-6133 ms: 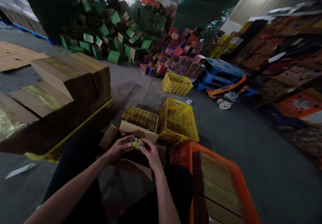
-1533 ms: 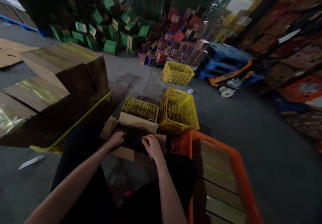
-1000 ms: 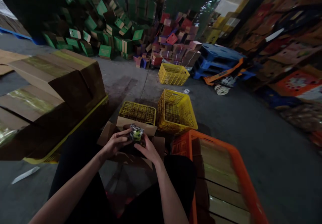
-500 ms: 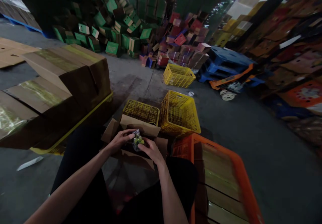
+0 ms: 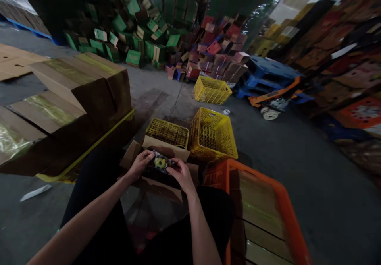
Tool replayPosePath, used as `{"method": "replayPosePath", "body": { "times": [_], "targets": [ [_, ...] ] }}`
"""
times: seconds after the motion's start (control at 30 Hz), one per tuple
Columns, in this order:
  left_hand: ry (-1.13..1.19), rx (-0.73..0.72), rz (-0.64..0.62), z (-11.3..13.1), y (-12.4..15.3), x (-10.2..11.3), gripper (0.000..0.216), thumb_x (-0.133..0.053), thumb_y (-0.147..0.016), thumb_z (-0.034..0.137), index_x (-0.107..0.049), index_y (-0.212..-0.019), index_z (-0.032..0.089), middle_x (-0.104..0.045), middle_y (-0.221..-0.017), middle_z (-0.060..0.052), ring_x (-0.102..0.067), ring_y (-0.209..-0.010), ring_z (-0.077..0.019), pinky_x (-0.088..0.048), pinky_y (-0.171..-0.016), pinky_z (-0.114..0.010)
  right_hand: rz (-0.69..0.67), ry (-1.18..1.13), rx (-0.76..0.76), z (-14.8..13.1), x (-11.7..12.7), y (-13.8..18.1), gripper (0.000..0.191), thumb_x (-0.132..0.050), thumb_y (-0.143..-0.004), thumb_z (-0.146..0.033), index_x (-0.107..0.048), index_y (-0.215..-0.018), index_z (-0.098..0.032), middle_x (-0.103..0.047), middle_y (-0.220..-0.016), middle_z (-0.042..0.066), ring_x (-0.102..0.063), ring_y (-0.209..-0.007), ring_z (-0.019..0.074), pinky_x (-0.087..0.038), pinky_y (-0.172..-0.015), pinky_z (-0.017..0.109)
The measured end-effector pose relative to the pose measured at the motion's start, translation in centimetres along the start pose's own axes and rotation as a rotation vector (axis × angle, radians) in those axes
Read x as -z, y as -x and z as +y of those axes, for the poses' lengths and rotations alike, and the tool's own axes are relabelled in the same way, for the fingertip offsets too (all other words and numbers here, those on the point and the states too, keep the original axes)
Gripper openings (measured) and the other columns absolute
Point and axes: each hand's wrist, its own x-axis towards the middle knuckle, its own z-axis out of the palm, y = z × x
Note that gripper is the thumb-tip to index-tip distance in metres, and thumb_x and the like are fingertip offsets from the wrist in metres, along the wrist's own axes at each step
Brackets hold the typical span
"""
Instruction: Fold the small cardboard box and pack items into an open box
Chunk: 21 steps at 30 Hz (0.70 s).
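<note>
A small clear plastic packet (image 5: 160, 162) with something yellow-green inside is stretched sideways over an open cardboard box (image 5: 166, 147). My left hand (image 5: 141, 163) pinches its left end, and my right hand (image 5: 181, 174) pinches its right end. What exactly the packet contains is too small to make out. The box stands between my knees with its flaps folded outward. Its inside is dark and mostly hidden behind the packet and my hands.
Beyond the box are an upturned-looking yellow crate (image 5: 167, 132) and an open yellow crate (image 5: 212, 134). Right of my leg, an orange crate (image 5: 282, 189) holds cartons. Taped cartons (image 5: 80, 78) are stacked at left. Farther off stand blue pallets (image 5: 269, 72) and an orange pallet jack (image 5: 275, 94).
The packet has turned from roughly upright and bunched to lying lengthwise between my hands. My hands have shifted slightly, the left one upward. The box has stayed in place.
</note>
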Motion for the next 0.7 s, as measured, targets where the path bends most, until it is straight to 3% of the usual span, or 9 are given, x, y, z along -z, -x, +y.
{"method": "replayPosePath", "body": {
  "times": [0.13,0.3,0.4,0.53,0.7],
  "targets": [
    [-0.036,-0.020,0.016,-0.49,-0.11,0.13,0.045,-0.076,-0.073,0.056,-0.061,-0.089,0.017,-0.060,-0.069,0.004,-0.054,-0.056,-0.0093,-0.045,-0.054,-0.020,0.060,-0.034,0.016,0.32,0.32,-0.13,0.036,-0.082,-0.070,-0.034,-0.066,-0.102,-0.027,-0.067,-0.099,0.000,-0.064,-0.085,0.0191,-0.056,-0.072,0.031],
    [-0.046,0.003,0.021,-0.68,-0.09,0.15,0.046,-0.075,-0.072,0.058,-0.060,-0.089,0.017,-0.059,-0.069,0.004,-0.053,-0.056,-0.0093,-0.044,-0.053,-0.019,0.028,0.000,0.045,0.32,0.70,-0.04,0.023,-0.078,-0.074,-0.038,-0.065,-0.089,-0.025,-0.064,-0.085,-0.002,-0.060,-0.078,0.0178,-0.052,-0.069,0.029],
    [-0.018,0.004,0.044,-0.63,-0.12,0.02,0.047,-0.077,-0.069,0.058,-0.060,-0.087,0.017,-0.058,-0.070,0.005,-0.052,-0.056,-0.0088,-0.044,-0.053,-0.019,0.093,0.077,0.109,0.42,0.85,-0.06,0.020,-0.075,-0.078,-0.039,-0.065,-0.087,-0.025,-0.062,-0.082,-0.002,-0.058,-0.077,0.0167,-0.048,-0.071,0.027],
    [-0.003,-0.008,0.062,-0.70,-0.27,-0.28,0.046,-0.078,-0.069,0.057,-0.061,-0.083,0.017,-0.054,-0.064,0.006,-0.048,-0.052,-0.0070,-0.039,-0.050,-0.017,0.204,0.098,0.133,0.79,0.87,-0.24,0.021,-0.072,-0.080,-0.042,-0.064,-0.088,-0.025,-0.059,-0.077,-0.003,-0.054,-0.073,0.0158,-0.045,-0.069,0.026],
    [-0.007,0.001,0.057,-0.80,-0.45,-0.38,0.047,-0.079,-0.068,0.057,-0.064,-0.084,0.016,-0.059,-0.064,0.004,-0.051,-0.052,-0.0079,-0.041,-0.051,-0.019,0.219,-0.014,0.083,1.01,0.87,-0.37,0.026,-0.074,-0.078,-0.046,-0.064,-0.087,-0.025,-0.058,-0.075,-0.003,-0.054,-0.071,0.0153,-0.046,-0.065,0.025]
  ]
}}
